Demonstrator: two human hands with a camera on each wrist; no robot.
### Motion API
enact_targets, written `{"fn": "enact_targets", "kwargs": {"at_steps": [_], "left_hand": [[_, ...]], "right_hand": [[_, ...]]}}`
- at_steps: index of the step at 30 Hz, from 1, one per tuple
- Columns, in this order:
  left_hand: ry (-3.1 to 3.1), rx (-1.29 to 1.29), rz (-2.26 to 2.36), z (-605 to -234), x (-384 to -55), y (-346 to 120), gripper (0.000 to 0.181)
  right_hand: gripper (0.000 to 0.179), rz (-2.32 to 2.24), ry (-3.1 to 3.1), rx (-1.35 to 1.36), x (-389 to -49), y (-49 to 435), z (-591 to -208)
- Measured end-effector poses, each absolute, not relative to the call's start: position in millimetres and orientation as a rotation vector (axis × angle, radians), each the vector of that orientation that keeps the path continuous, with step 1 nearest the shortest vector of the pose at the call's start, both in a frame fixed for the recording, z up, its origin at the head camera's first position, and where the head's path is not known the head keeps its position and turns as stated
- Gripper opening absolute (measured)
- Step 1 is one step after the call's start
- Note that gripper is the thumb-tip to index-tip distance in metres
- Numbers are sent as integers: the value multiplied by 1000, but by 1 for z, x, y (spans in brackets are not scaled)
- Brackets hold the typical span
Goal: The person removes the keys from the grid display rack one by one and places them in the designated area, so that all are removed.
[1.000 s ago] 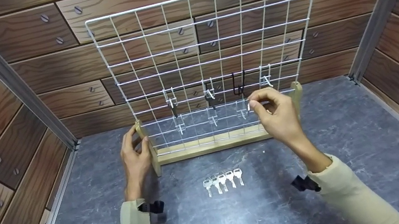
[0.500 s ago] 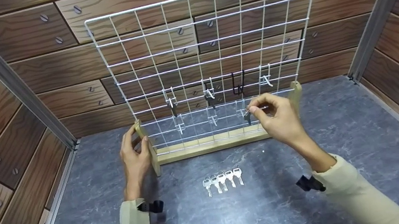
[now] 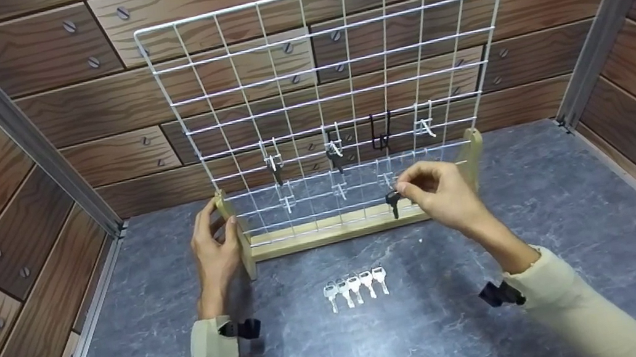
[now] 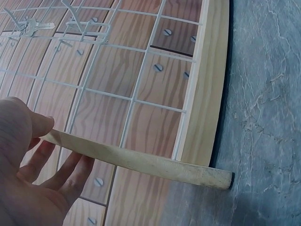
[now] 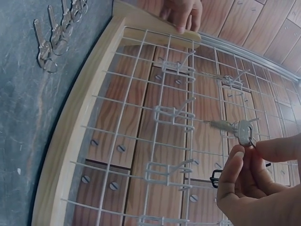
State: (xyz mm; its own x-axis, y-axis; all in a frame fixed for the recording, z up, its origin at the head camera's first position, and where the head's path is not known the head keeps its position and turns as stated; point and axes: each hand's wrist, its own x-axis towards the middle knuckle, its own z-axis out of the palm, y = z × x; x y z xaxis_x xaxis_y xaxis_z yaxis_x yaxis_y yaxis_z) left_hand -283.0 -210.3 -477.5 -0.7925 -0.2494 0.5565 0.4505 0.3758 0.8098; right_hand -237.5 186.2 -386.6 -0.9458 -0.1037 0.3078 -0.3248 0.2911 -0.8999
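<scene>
In the head view, a white wire grid rack (image 3: 335, 98) stands upright in a wooden stand (image 3: 326, 236). My left hand (image 3: 216, 252) grips the stand's left upright near its top, thumb on one side of the wood and fingers on the other, as the left wrist view (image 4: 42, 174) shows. Between thumb and fingertips, my right hand (image 3: 441, 192) pinches a key (image 3: 394, 204) by its ring. The key hangs below the fingertips, in front of the lower right hook (image 3: 387, 180). From the right wrist, this key (image 5: 244, 133) appears silver.
Several loose keys (image 3: 355, 290) lie in a row on the grey table before the stand. Keys hang from the two upper left hooks (image 3: 273, 163). A black hook (image 3: 381, 140) and a white hook (image 3: 424, 127) are farther right. Wood-patterned walls (image 3: 66, 114) surround the table.
My right hand has come down and slightly right, bringing the pinched key from beside the lower right hook to below it. My left hand stays on the upright.
</scene>
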Motion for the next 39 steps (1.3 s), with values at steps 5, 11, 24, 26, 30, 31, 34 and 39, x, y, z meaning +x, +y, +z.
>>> {"fn": "enact_targets", "kwargs": {"at_steps": [5,11,24,26,30,31,34,39], "left_hand": [[-2044,-169,-1459,-478,-283,-211,48],[-2050,-163,-1476,-478,-282,-210,48],[-2022,-153,-1517,-476,-284,-209,48],[-2021,-154,-1514,-476,-284,-209,49],[-2019,-156,-1508,-476,-283,-209,49],[-2015,-154,-1510,-477,-283,-208,49],[-2009,-144,-1507,-478,-283,-208,49],[-2004,-129,-1507,-478,-284,-207,47]], "right_hand": [[10,1748,-2444,402,-239,190,-392],[11,1778,-2515,393,-241,194,-399],[15,1786,-2667,474,-241,196,-422],[16,1783,-2697,478,-241,197,-428],[17,1780,-2723,482,-242,196,-439],[17,1778,-2728,480,-242,196,-441],[16,1785,-2749,467,-241,195,-447],[13,1790,-2779,449,-243,194,-456]]}}
